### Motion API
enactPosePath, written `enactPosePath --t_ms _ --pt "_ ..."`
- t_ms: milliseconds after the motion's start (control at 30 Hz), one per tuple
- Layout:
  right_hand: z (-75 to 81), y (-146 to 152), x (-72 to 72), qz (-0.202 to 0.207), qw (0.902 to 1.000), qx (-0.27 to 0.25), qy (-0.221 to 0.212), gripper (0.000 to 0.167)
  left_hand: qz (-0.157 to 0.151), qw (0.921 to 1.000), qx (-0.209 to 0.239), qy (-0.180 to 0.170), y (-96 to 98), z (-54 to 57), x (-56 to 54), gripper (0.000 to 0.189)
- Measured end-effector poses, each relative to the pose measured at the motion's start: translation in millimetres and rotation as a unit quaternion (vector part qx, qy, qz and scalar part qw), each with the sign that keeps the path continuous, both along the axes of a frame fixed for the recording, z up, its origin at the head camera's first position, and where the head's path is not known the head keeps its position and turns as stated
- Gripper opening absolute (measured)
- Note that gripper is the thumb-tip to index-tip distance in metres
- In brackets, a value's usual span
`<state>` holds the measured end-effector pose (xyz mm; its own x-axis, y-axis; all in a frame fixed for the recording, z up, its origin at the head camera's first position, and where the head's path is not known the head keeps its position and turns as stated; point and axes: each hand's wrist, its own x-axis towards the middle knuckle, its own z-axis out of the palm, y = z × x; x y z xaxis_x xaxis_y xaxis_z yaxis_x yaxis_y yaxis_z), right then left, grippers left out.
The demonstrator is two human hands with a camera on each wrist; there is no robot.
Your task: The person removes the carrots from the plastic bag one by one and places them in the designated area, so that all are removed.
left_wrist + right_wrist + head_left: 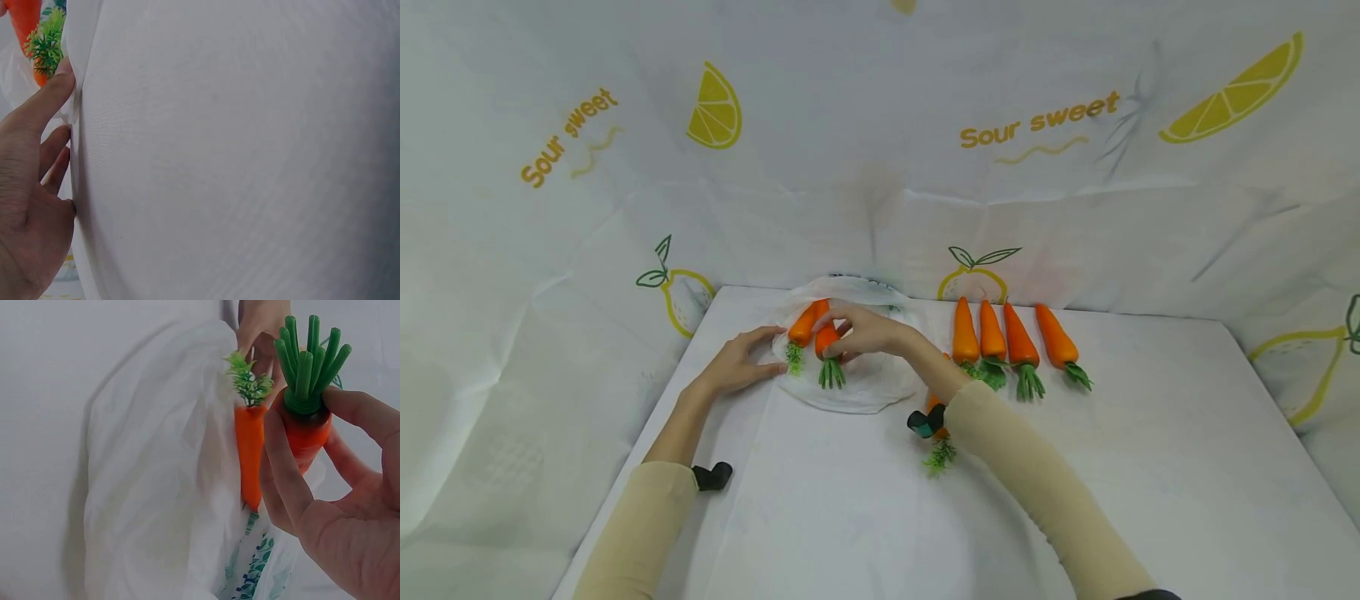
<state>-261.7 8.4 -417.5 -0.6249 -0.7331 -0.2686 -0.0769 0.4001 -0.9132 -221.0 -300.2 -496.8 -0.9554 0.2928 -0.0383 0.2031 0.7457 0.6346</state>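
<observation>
My right hand [871,331] grips a carrot [301,445] with short green stalks, its fingers and thumb round the orange body near the top. The carrot is over a white plastic bag [865,400] lying on the table. Another carrot [801,327], with feathery leaves, lies on the bag just to the left. At the bag's left edge my left hand [741,364] rests with thumb and fingers apart and no carrot between them. In the left wrist view, the thumb [53,94] reaches close to the feathery leaves [47,45].
To the right of the bag several carrots [1019,337] lie roughly in a row on the white table [820,508]. One more carrot [938,454] is partly covered by my right forearm. A white cloth with lemon prints [715,108] hangs behind the table.
</observation>
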Motion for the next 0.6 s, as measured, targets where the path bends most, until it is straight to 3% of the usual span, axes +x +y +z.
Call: enactPosePath --t_ms 400,600 --pt "32.1 26.0 18.8 0.055 0.9972 -0.011 0.049 0.044 -0.001 1.0000 -0.001 -0.004 -0.1 0.7 0.0 0.075" --pt "46.1 44.3 27.0 0.058 0.9933 -0.008 0.099 0.043 0.001 1.0000 0.005 -0.003 -0.1 1.1 0.8 0.075"
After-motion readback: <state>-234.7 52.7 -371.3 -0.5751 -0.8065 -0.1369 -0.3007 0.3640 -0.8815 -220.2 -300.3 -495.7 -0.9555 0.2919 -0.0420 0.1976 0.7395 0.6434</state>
